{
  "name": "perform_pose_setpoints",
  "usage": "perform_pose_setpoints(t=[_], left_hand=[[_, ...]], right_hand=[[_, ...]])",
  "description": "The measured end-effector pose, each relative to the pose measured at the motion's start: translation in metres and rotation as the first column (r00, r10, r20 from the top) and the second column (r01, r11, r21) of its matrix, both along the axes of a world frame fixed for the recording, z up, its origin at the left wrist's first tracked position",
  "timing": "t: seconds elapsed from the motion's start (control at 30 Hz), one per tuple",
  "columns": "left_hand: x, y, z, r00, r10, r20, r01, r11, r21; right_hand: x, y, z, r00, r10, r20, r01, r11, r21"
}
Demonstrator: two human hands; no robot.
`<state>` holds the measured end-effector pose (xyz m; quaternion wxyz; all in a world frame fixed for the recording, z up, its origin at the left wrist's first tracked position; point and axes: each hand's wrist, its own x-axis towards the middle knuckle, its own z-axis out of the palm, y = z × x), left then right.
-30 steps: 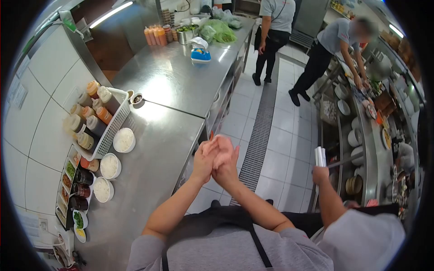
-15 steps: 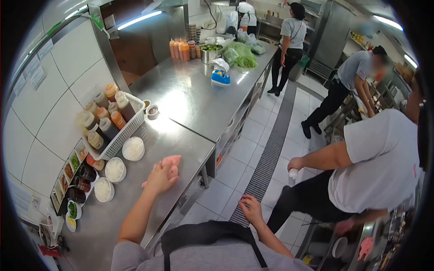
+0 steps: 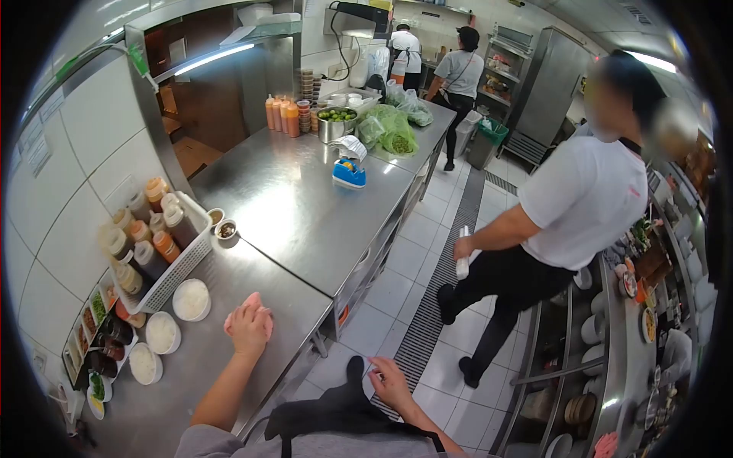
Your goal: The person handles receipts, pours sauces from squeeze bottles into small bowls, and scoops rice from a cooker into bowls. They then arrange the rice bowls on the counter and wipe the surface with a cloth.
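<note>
On the steel counter [image 3: 248, 404], my left hand [image 3: 249, 328] presses down on a bunched pink cloth [image 3: 263, 303], its fingers bent around it. Parts of the cloth stick out past the fingers on both sides. Just left of that hand stand white bowls of what looks like white rice, the closest being a bowl [image 3: 191, 300] by the basket. My right hand [image 3: 391, 384] hangs in the air beyond the counter's edge, over the floor, fingers loosely bent and apart, with nothing visible in it.
A white basket [image 3: 179, 267] of sauce bottles stands by the wall, near trays of toppings [image 3: 90, 320]. Farther along are a blue tape dispenser [image 3: 349, 174] and green bags [image 3: 397, 133]. A person [image 3: 580, 198] stands in the aisle at right, holding a white object [image 3: 463, 256].
My left hand and the cloth have shifted slightly farther along the counter. The nearby person has straightened up and moved forward in the aisle. My view has tilted upward and turned right.
</note>
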<state>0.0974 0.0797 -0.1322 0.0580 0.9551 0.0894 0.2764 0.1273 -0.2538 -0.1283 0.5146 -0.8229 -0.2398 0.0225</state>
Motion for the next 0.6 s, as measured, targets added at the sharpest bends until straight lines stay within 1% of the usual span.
perform_pose_setpoints(t=[0.03, 0.07, 0.1, 0.17, 0.2, 0.23, 0.27, 0.3, 0.33, 0.37, 0.4, 0.43, 0.47, 0.5, 0.53, 0.57, 0.6], left_hand=[[0.005, 0.0, -0.003, 1.0, -0.001, 0.004, 0.001, 1.0, -0.003], [0.009, -0.001, -0.001, 0.998, 0.059, 0.028, -0.058, 0.997, -0.048], [0.013, -0.002, 0.001, 0.992, 0.119, 0.048, -0.114, 0.989, -0.093], [0.021, -0.008, 0.008, 0.984, 0.173, 0.044, -0.167, 0.979, -0.113], [0.03, -0.008, 0.008, 0.984, 0.168, 0.056, -0.161, 0.98, -0.115], [0.037, -0.009, 0.006, 0.97, 0.24, 0.037, -0.232, 0.961, -0.149], [0.037, -0.011, 0.003, 0.952, 0.306, -0.004, -0.302, 0.936, -0.179], [0.037, -0.012, 0.0, 0.956, 0.291, -0.028, -0.291, 0.94, -0.178], [0.044, -0.011, -0.002, 0.939, 0.343, -0.025, -0.342, 0.922, -0.183], [0.054, -0.01, -0.004, 0.92, 0.393, -0.009, -0.387, 0.902, -0.191], [0.06, -0.007, -0.007, 0.929, 0.37, -0.006, -0.364, 0.911, -0.193], [0.064, -0.004, -0.01, 0.918, 0.397, -0.011, -0.392, 0.901, -0.185], [0.069, -0.003, -0.014, 0.908, 0.419, -0.016, -0.415, 0.893, -0.175], [0.073, -0.003, -0.016, 0.925, 0.38, -0.017, -0.378, 0.91, -0.168], [0.076, 0.0, -0.017, 0.914, 0.404, -0.027, -0.404, 0.907, -0.115], [0.076, 0.006, -0.02, 0.902, 0.43, -0.034, -0.431, 0.901, -0.054], [0.075, 0.018, -0.028, 0.92, 0.386, -0.06, -0.389, 0.92, -0.047]], right_hand=[[0.012, -0.002, 0.001, 0.995, 0.069, -0.066, -0.07, 0.997, -0.012], [0.026, -0.005, -0.007, 0.996, 0.083, -0.038, -0.084, 0.996, -0.031], [0.04, -0.007, -0.012, 0.996, 0.081, -0.033, -0.082, 0.996, -0.03], [0.073, -0.011, -0.019, 0.997, 0.077, -0.03, -0.079, 0.994, -0.074], [0.09, -0.011, -0.016, 0.991, 0.068, -0.111, -0.074, 0.996, -0.047], [0.114, -0.015, -0.02, 0.992, 0.061, -0.109, -0.067, 0.996, -0.051], [0.136, -0.023, -0.034, 0.976, 0.129, -0.173, -0.168, 0.957, -0.236], [0.152, -0.032, -0.05, 0.95, 0.18, -0.257, -0.273, 0.876, -0.398], [0.169, -0.044, -0.068, 0.956, 0.181, -0.23, -0.276, 0.819, -0.503], [0.187, -0.06, -0.084, 0.958, 0.122, -0.258, -0.255, 0.769, -0.586], [0.201, -0.082, -0.106, 0.958, 0.054, -0.281, -0.234, 0.711, -0.663], [0.22, -0.126, -0.175, 0.96, 0.025, -0.277, -0.211, 0.718, -0.664], [0.223, -0.173, -0.251, 0.966, -0.03, -0.256, -0.154, 0.731, -0.665], [0.225, -0.197, -0.231, 0.974, -0.064, -0.218, -0.151, 0.534, -0.832], [0.224, -0.222, -0.235, 0.933, -0.278, -0.23, -0.052, 0.526, -0.849], [0.222, -0.246, -0.252, 0.846, -0.475, -0.241, 0.035, 0.501, -0.865], [0.215, -0.241, -0.254, 0.826, -0.501, -0.259, 0.044, 0.515, -0.856]])
